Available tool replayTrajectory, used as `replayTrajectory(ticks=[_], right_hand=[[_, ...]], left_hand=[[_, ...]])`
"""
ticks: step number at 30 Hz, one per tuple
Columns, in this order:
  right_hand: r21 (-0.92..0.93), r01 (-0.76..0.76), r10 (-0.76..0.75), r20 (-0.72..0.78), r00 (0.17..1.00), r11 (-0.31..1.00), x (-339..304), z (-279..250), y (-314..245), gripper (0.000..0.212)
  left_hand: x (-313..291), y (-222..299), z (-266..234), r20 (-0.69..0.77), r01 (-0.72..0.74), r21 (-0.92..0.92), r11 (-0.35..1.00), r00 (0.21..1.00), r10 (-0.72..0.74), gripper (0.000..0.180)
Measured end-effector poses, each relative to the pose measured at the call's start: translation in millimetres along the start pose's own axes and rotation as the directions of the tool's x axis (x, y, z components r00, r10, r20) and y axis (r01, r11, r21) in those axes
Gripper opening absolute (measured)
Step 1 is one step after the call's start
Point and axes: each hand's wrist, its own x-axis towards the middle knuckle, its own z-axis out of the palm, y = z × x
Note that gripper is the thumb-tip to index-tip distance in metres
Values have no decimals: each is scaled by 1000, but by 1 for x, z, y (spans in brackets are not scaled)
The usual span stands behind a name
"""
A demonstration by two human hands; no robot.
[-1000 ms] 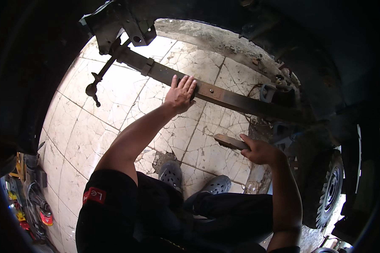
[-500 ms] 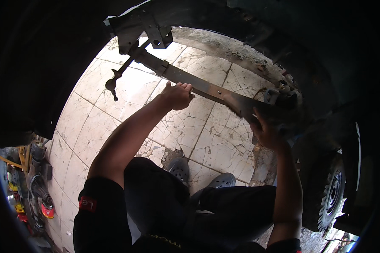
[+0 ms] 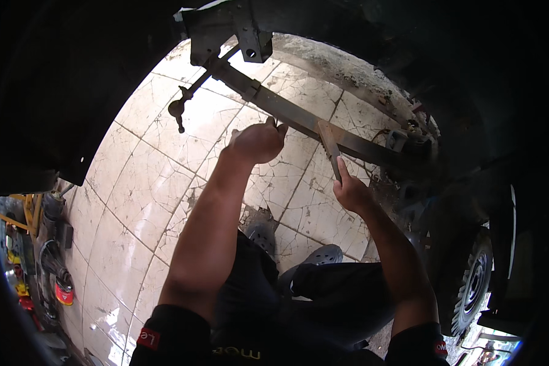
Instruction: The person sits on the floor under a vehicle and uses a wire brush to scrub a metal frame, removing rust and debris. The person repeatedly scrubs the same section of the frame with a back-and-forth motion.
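Observation:
A long, flat metal beam (image 3: 293,113) slopes down to the right beneath a dark vehicle body, looking like a leaf spring. Just below its middle is my left hand (image 3: 257,143), back upward, with the fingers curled and mostly hidden; whatever they hold does not show. My right hand (image 3: 352,194) grips the lower end of a narrow, flat brownish bar (image 3: 329,140), thumb laid along it. The bar's upper end meets or overlaps the beam. At the beam's upper left, a rod with a ball-shaped joint (image 3: 175,108) hangs by a bracket (image 3: 250,46).
Cracked pale tiles (image 3: 146,177) cover the floor, with my grey clogs (image 3: 323,255) on them. A wheel with a knobbly tyre (image 3: 474,280) stands at lower right. Dark metal parts and a red can (image 3: 63,294) sit at far left. Dark bodywork surrounds the upper view.
My right hand has moved left and now holds the brownish bar angled away from the beam. My left hand has turned, its fingers curling under. The whole view has shifted slightly.

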Motion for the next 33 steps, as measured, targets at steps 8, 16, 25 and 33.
replayTrajectory(ticks=[8, 16, 25, 33], right_hand=[[31, 2, 4, -199, 980, 1000, 40, 29, -27, 79], [325, -119, 246, -384, 890, 938, 112, 9, -34, 73], [154, 132, -62, -393, 918, 979, 82, 46, -90, 75], [267, -94, 165, -260, 951, 959, 74, 49, -85, 72]], left_hand=[[43, -55, 18, -108, -126, 134, 983, 984, 140, 44], [16, -25, -21, -72, 82, -55, 995, 994, -86, 54], [23, -32, -29, 39, 104, -78, 992, 994, -101, 57], [21, -26, -36, 69, 125, -64, 990, 990, -121, 59]])
